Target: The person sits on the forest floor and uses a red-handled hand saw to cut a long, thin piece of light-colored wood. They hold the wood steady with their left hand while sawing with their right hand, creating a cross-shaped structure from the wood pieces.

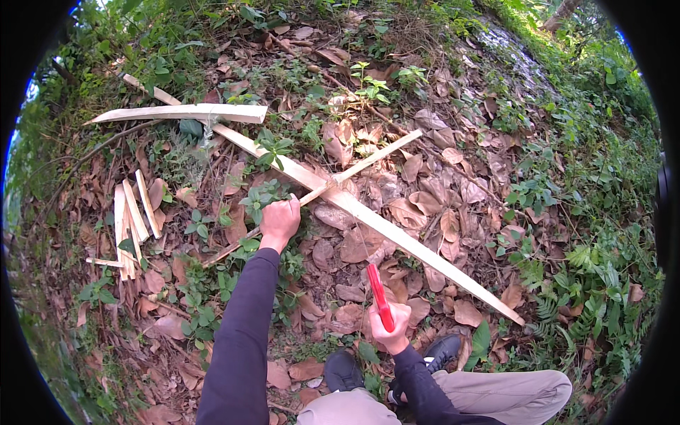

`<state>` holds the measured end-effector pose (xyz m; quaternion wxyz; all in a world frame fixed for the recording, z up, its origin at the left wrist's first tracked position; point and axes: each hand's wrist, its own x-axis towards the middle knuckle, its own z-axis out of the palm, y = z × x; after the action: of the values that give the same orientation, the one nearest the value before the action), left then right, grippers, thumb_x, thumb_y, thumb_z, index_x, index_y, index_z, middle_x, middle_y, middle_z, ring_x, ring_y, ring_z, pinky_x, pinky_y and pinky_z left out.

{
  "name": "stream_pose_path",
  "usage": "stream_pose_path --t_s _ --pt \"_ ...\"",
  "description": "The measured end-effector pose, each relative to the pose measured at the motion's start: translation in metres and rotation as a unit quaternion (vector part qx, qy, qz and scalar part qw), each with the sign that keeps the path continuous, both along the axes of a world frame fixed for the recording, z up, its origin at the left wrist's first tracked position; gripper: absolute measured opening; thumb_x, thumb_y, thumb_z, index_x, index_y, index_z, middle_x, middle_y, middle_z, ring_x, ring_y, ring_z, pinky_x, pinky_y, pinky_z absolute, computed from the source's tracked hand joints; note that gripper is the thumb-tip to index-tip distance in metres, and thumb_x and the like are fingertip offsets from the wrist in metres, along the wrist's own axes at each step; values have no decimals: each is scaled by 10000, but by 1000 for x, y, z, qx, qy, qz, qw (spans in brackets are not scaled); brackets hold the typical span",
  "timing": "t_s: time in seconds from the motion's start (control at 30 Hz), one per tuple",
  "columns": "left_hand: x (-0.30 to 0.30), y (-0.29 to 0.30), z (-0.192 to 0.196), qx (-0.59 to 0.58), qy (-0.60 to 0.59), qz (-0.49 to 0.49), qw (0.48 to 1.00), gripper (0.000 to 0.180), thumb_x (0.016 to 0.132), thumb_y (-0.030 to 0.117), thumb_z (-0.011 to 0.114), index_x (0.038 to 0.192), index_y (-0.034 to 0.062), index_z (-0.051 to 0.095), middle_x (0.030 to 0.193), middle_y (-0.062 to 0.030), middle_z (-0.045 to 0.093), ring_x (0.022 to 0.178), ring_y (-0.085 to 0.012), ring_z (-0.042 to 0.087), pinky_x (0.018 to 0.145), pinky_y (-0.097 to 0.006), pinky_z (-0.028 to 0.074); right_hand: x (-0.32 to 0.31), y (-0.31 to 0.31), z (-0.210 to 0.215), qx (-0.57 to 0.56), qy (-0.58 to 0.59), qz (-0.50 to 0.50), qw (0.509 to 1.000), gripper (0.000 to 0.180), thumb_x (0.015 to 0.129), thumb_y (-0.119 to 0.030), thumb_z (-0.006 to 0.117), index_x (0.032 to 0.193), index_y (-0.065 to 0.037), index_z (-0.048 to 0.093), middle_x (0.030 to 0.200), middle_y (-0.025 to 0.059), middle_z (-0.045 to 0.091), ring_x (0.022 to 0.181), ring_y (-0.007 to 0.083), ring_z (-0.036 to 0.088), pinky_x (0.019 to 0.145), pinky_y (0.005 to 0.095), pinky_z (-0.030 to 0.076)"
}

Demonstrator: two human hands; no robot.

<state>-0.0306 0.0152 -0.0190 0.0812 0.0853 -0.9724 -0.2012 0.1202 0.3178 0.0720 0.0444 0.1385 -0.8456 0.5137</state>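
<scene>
A thin split bamboo strip (340,177) lies across a long bamboo slat (397,234) on the leaf-strewn ground (453,191), clamped near its middle by the left hand (280,221), seemingly to steady it, while the right hand (389,327) grips a red-handled knife (379,296).

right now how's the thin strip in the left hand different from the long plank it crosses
The thin strip is narrow and short; the long plank is wider and runs much farther, from upper left to lower right. The strip slants the other way, crossing over the plank. The left hand grips the strip with closed fingers; no hand touches the plank, and the right hand holds a red tool. Both are pale split wood lying on dry leaves.
</scene>
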Motion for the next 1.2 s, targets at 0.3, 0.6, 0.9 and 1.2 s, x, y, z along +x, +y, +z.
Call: stream_pose_path --t_s 0.3,0.6,0.9,1.2 --pt "-6 -15 -1 15 -1 37 999 586 1013 336 364 686 -5 712 702 -249 670 655 -430 669 692 -518 554 46 26 14 -10 -18 5 1000 147 670 16 644 598 -27 524 516 100 494 433 295 539 460 377 431" --pt "-8 -21 4 33 -38 50 997 616 1030 342 323 730 -27 715 749 -263 678 707 -454 670 760 -530 550 28 47 41 13 -44 74 996 146 695 20 634 602 -25 531 530 108 518 439 281 544 463 368 431" --pt "-3 -32 14 -17 -32 59 998 609 1017 353 364 674 -18 704 691 -249 668 672 -430 675 711 -529 551 30 57 78 31 -70 25 997 163 705 -21 677 595 -28 557 498 84 504 415 271 542 454 350 431" --pt "-32 -32 65 -22 77 8 997 567 1017 318 382 648 18 692 627 -215 643 592 -408 654 619 -503 544 46 90 110 -93 -111 30 989 144 648 -71 686 600 -13 563 513 66 529 416 214 531 450 322 400"
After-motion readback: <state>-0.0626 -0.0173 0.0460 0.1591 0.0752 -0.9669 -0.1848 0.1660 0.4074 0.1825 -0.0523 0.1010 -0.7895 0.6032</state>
